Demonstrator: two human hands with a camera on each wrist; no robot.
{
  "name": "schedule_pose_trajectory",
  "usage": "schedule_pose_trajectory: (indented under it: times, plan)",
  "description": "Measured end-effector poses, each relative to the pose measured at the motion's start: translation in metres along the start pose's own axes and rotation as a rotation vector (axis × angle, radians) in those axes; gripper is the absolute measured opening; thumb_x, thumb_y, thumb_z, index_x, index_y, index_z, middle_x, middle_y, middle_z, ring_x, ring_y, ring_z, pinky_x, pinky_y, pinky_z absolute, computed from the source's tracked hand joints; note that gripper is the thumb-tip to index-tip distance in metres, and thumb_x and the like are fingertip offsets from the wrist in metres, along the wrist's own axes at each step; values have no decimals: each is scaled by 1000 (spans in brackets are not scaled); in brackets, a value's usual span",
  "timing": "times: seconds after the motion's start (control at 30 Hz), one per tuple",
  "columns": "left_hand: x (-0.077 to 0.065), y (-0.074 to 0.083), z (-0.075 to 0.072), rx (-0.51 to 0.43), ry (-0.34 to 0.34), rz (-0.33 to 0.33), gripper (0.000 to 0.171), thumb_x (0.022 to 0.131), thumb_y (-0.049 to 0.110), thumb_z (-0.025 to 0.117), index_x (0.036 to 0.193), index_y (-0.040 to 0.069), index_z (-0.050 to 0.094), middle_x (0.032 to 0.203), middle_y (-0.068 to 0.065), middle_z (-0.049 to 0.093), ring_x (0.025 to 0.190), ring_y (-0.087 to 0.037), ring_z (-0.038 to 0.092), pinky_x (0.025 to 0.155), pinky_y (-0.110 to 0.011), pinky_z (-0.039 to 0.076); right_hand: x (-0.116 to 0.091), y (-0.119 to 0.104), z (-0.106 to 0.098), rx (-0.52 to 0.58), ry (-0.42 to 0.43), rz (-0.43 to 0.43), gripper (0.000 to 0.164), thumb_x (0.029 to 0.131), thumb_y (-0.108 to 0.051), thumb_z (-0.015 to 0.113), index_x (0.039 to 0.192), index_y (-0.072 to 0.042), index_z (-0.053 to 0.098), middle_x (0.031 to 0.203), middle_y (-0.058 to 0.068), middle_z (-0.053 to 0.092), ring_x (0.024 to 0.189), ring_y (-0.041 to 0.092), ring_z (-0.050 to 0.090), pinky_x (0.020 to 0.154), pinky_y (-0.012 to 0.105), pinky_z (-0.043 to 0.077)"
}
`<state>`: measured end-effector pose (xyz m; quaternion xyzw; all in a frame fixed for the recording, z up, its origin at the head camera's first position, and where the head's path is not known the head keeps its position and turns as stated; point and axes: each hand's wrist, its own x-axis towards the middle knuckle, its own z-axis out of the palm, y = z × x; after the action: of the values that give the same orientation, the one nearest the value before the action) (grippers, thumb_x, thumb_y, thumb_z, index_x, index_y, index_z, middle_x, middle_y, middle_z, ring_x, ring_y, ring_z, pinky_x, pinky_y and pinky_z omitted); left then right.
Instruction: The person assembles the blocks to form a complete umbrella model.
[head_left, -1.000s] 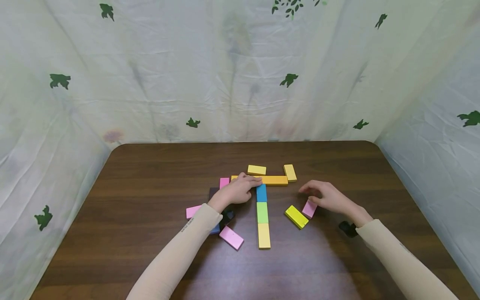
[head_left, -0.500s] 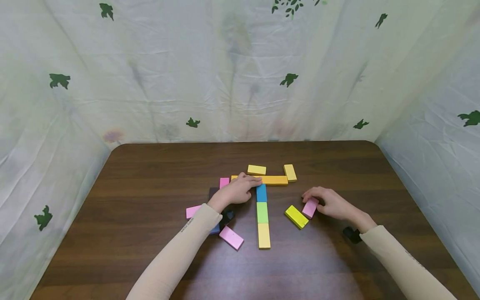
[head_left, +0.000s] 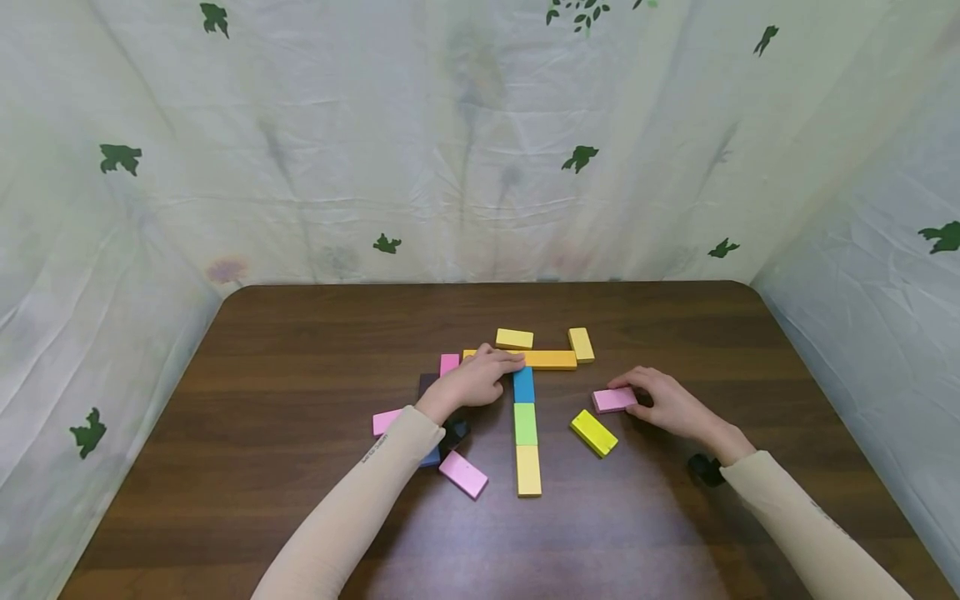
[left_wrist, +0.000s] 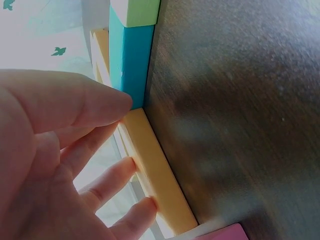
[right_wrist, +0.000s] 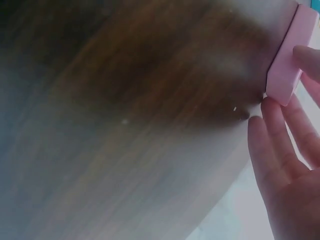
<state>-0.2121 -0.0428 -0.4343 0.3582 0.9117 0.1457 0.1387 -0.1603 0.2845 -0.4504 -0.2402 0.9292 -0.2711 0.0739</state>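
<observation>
My right hand (head_left: pixel 663 404) pinches a pink block (head_left: pixel 613 400) at its right end, thumb on the near side and fingers beyond; the right wrist view also shows this pink block (right_wrist: pixel 290 60) in the fingers, close over the table. My left hand (head_left: pixel 480 382) rests on the long orange bar (head_left: pixel 551 360), fingers fairly straight and hiding much of its left part. In the left wrist view the thumb lies where the blue block (left_wrist: pixel 132 62) meets the orange bar (left_wrist: pixel 157 170). From that bar a column runs toward me: blue block (head_left: pixel 523 386), green block (head_left: pixel 526 423), pale yellow block (head_left: pixel 528 469).
A bright yellow block (head_left: pixel 594 433) lies just below the held one. Two pale yellow blocks stand at the back, one upper left (head_left: pixel 514 339), one upper right (head_left: pixel 581 344). Pink (head_left: pixel 462 475), black and blue blocks lie around the left forearm. The table (head_left: pixel 300 350) ends at a curtain.
My right hand has taken hold of the pink block, turned it nearly level and shifted it up and slightly left, away from the bright yellow block. The left hand stays put.
</observation>
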Motion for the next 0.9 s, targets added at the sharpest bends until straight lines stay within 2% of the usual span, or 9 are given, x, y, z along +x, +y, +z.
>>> schedule_pose_trajectory:
  times: [0.4,0.7,0.9]
  plan:
    - [0,-1,-1,4,-1,-4,51,92,0,51,141,11,48,148,-1,40,114,-28,40,86,-36,42,4,-1,2,-1,-21,15,37,84,1,66,118,-14,65,113,4,59,103,25,51,90,50,44]
    - [0,0,0,-6,3,-6,51,92,0,51,142,12,48,148,0,40,114,-27,40,85,-36,42,10,-3,3,34,26,16,35,83,0,66,117,-11,65,110,3,60,96,21,53,85,44,47]
    - [0,0,0,-16,-6,-10,51,92,0,50,142,12,47,149,0,39,117,-27,39,87,-38,42,15,-6,1,37,67,-16,34,83,1,66,114,-11,66,108,1,60,94,19,54,83,42,48]
